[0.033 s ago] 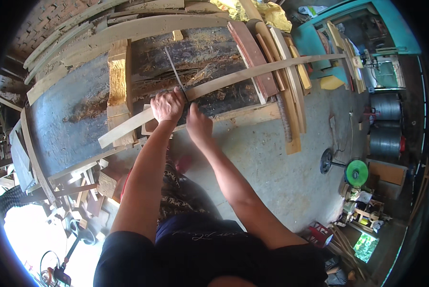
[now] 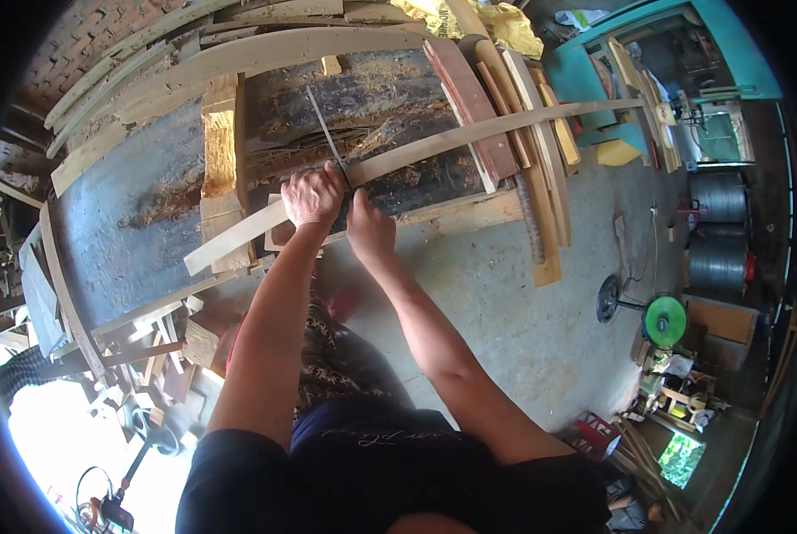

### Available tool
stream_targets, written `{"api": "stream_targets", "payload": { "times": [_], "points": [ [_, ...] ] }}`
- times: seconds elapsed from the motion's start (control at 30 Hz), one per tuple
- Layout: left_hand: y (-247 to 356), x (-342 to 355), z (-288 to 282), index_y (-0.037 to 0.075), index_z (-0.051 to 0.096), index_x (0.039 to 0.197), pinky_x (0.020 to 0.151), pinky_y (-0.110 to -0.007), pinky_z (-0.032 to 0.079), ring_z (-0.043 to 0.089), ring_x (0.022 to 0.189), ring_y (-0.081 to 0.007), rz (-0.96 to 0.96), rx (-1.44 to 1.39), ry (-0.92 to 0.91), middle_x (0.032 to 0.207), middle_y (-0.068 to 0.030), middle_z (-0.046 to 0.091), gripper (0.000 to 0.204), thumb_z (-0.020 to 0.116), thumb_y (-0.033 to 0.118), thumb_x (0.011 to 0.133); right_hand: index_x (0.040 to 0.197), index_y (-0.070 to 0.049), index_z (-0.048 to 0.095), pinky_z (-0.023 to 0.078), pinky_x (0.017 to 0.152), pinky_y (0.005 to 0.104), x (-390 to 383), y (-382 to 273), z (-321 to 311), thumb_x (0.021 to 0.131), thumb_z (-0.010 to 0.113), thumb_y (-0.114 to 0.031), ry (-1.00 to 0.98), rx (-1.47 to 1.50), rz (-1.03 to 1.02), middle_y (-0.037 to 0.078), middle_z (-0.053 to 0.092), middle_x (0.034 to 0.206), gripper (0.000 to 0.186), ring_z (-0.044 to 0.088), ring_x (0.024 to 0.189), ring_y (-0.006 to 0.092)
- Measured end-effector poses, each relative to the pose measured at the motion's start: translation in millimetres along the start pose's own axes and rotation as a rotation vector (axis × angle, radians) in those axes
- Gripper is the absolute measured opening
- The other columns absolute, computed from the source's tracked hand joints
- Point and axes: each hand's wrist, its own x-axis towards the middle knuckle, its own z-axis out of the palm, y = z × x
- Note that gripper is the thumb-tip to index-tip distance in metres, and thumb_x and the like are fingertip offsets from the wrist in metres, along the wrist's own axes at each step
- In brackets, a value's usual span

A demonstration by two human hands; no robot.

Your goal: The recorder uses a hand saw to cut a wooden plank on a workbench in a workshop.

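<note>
A long, thin wooden strip (image 2: 452, 140) runs slantwise across the workbench, passing under my left hand (image 2: 313, 196). That hand is closed over the strip, its fingers against the dark part of a narrow, straight metal-bladed tool. The tool's pale blade (image 2: 326, 122) sticks out past the strip's far edge, and its dark part crosses the strip. Close beside it on the right, my right hand (image 2: 371, 228) is curled like a fist at the strip's near edge, by the end of the dark part. Whatever its fingers hold is hidden.
A rough wooden block (image 2: 223, 169) lies crosswise under the strip's left end. Reddish planks (image 2: 479, 111) and other boards support it on the right, overhanging the dark, worn bench slab (image 2: 163, 200). A green-topped round stand (image 2: 663, 321) and metal drums (image 2: 717, 258) stand farther right.
</note>
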Motion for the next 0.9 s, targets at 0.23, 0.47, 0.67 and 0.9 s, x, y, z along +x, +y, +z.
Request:
{"api": "stream_targets", "payload": {
  "times": [0.23,0.47,0.67,0.9],
  "points": [
    [-8.1,-5.1,-11.1,0.008,0.069,0.066,0.079,-0.044,0.043,0.064,0.084,-0.0299,-0.011,0.045,-0.035,0.077,-0.013,0.068,0.05,0.038,0.037,0.094,0.09,-0.007,0.048,0.047,0.046,0.0461,-75.3,17.2,-12.6,0.094,0.049,-0.016,-0.019,0.103,-0.002,0.015,0.059,0.059,0.009,0.062,0.055,0.036],
    [2.0,-0.2,-4.9,0.008,0.068,0.064,0.077,-0.044,0.044,0.064,0.081,-0.0311,0.004,0.045,-0.02,0.07,-0.0134,0.067,0.048,0.04,0.035,0.093,0.089,-0.008,0.048,0.046,0.046,0.0448,-7.8,3.4,-7.3,0.091,0.053,-0.01,-0.034,0.042,0.039,0.014,0.057,0.057,0.006,0.062,0.054,0.0343],
    [-0.3,-1.5,-8.4,0.009,0.068,0.063,0.073,-0.045,0.045,0.064,0.077,-0.0316,0.045,0.085,0.052,0.071,-0.0147,0.067,0.046,0.042,0.034,0.092,0.089,-0.007,0.048,0.046,0.049,0.0485,-67.0,16.7,-14.1,0.093,0.049,-0.014,-0.051,0.178,0.076,0.017,0.059,0.061,0.008,0.061,0.058,0.0384],
    [-0.8,0.5,-3.1,0.009,0.067,0.063,0.074,-0.042,0.048,0.065,0.078,-0.0305,0.02,0.089,0.058,0.073,-0.0127,0.068,0.046,0.042,0.033,0.092,0.093,-0.006,0.048,0.047,0.05,0.0428,-25.9,9.8,5.2,0.09,0.054,-0.009,-0.08,0.154,0.108,0.017,0.059,0.064,0.008,0.062,0.06,0.0337]
  ]
}}
